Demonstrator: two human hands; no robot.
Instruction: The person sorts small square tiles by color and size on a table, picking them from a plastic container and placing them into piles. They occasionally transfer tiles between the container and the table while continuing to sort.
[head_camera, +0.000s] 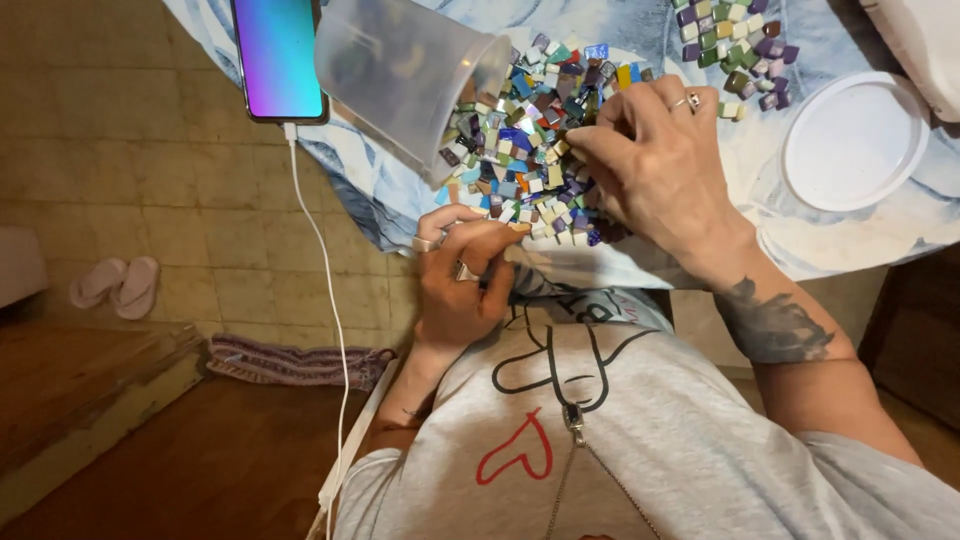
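— Where is the heap of small, many-coloured square mosaic tiles (530, 140) found?

— It is spread on the blue-and-white worktop (380, 200), just beside the tipped translucent plastic cup (405, 75).

— How are the hands seen?

— The right hand (655, 160) is laid on the heap, its fingers (600, 145) curled into the tiles. The left hand (465, 285) is clenched at the worktop's edge; whether anything is held cannot be told.

— How are the tiles judged to handle?

— Light, hard, smooth, easily scattered; best pinched singly by the edges.

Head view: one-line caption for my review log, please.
Right hand picks through a pile of coloured mosaic tiles beside a tipped plastic cup; left hand curled nearby.
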